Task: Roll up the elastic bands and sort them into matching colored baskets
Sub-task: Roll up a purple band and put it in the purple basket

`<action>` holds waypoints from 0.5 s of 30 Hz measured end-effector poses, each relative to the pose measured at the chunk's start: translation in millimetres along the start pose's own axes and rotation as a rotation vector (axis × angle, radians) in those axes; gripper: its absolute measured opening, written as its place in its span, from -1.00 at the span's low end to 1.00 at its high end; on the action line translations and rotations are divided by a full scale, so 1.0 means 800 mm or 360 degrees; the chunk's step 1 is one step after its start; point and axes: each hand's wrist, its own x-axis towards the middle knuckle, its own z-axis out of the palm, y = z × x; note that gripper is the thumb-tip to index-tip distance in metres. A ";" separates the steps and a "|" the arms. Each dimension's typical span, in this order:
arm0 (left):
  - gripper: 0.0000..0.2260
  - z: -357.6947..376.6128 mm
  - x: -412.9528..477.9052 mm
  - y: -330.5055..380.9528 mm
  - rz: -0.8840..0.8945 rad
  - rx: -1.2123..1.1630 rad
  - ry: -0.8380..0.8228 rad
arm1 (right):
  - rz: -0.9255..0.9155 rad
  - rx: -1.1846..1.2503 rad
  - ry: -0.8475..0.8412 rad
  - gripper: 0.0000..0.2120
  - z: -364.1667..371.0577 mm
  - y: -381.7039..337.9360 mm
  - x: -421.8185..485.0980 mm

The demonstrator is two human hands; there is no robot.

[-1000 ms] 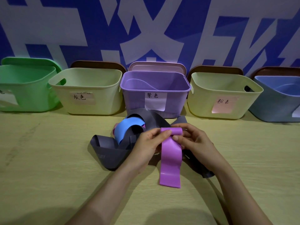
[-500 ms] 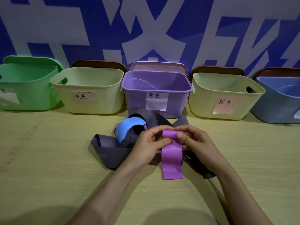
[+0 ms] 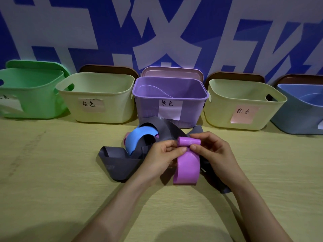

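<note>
- Hands met above mid-table: the left hand [image 3: 162, 154] and right hand [image 3: 213, 151] both pinched the purple band [image 3: 187, 165], each with its thumb in front and its fingers curled behind the top end.
- Both forearms came in from the bottom edge and angled inward, with the wrists held above the table [image 3: 52, 172].
- The band's top end was wound into a small roll [image 3: 188, 142] between the two hands. The loose rest hung down, and its lower fold lay on the table.
- Grey bands [image 3: 118, 165] lay in a tangled heap under and behind the hands, with a blue band [image 3: 139, 138] looped on top at the left and a sliver of pink band [image 3: 126, 137] beside it.
- I read "紫色" on the white label of the purple basket [image 3: 150, 105], which stood straight behind the heap.
- I read "灰色" on the left cream basket [image 3: 97, 112] and "粉色" on the pink label of the right cream basket [image 3: 220, 109].
- The green basket [image 3: 35, 95] at far left had a label cut by the frame edge, and I could not read it.
- The blue basket [image 3: 293, 116] at far right was also cropped, with only a corner of its label showing.
- The wall [image 3: 70, 23] showed large white strokes on blue, too cropped for me to read.
- The fingertips behind the roll were hidden, and I could not tell how many turns it had.
</note>
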 end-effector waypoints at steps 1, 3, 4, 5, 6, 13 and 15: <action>-0.81 -0.001 0.000 0.000 -0.0001 0.0017 -0.0012 | -0.0007 -0.0009 -0.0002 -0.74 0.000 -0.001 0.000; -0.78 -0.002 -0.001 0.000 -0.0005 0.0060 -0.0046 | -0.0012 0.0011 0.0005 -0.75 -0.001 -0.001 0.000; -0.76 -0.002 -0.002 0.000 -0.0009 0.0079 -0.0060 | -0.0018 0.0019 0.0010 -0.75 -0.002 -0.001 0.001; -0.75 -0.001 -0.003 0.001 -0.0008 0.0090 -0.0073 | -0.0033 0.0017 0.0005 -0.76 -0.003 -0.002 0.001; -0.76 0.000 -0.004 0.002 -0.0007 0.0091 -0.0074 | -0.0049 0.0005 -0.0004 -0.76 -0.003 -0.002 0.001; -0.72 0.007 -0.005 0.006 -0.0011 -0.0023 0.0036 | -0.0045 0.0007 -0.0064 -0.76 -0.003 0.000 0.002; -0.78 0.008 -0.005 0.006 0.0010 -0.0082 0.0053 | -0.0019 -0.0018 -0.0085 -0.64 -0.002 0.001 0.002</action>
